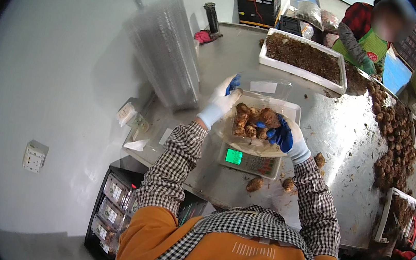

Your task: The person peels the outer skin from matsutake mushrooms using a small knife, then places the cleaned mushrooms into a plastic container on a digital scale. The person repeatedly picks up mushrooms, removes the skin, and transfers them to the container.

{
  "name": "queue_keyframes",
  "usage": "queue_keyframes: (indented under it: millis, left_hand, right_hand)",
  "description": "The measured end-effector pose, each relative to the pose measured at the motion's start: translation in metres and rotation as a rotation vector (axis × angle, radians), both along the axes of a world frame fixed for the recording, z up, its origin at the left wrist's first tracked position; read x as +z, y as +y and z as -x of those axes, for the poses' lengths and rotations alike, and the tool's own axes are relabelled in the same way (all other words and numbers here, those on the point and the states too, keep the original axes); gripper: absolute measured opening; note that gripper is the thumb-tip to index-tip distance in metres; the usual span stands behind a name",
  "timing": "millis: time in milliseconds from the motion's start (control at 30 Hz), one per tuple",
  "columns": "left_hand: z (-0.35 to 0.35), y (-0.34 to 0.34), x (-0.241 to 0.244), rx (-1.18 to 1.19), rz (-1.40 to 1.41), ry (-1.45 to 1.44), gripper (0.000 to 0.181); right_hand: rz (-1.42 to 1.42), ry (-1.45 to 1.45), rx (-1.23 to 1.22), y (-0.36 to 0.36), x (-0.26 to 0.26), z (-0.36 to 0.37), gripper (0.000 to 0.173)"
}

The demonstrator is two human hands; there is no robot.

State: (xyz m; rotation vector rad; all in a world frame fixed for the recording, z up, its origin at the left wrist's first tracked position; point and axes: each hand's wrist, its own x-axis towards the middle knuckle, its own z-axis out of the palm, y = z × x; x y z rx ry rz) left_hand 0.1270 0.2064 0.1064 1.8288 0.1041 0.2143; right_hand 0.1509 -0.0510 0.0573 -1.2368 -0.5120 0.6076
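A digital scale [249,161] with a lit green display stands before me on the metal table. On its pan [294,111] sits a clear plastic clamshell box [227,130], its lid [281,90] folded back. Several brown taro-like corms [241,118] lie inside. My right hand [287,137], in a white and blue glove, grips one large corm [269,118] at the box's right side. At the upper left corner of the box is my left hand [226,93], gloved alike, thumb and fingers apart. Whether it touches the rim is unclear.
Loose corms [254,184] lie near the table's front edge. A tall stack of clear plastic boxes [166,54] stands left, by the wall. Behind are a white foam tray of soil [302,59] and a heap of corms [394,133]. A co-worker [370,44] stands across the table.
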Motion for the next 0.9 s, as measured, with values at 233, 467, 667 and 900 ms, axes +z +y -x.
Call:
queue_keyframes:
  millis: [233, 467, 667, 900]
  left_hand:
    - [-0.008, 0.001, -0.007, -0.03, 0.023, -0.08, 0.042]
    - [-0.006, 0.001, -0.012, 0.012, -0.025, -0.16, 0.04]
    - [0.003, 0.002, -0.02, 0.052, -0.394, -0.333, 0.039]
    - [0.067, -0.001, -0.03, 0.026, -0.881, -0.4, 0.043]
  right_hand:
    - [-0.274, 0.448, 0.069, -0.003, -0.02, -0.005, 0.045]
    - [-0.092, 0.364, -0.064, 0.01, 0.001, 0.002, 0.045]
    - [0.8, -1.266, -0.332, 0.027, -0.005, 0.002, 0.039]
    - [0.325, -0.557, -0.79, -0.025, -0.02, 0.034, 0.021]
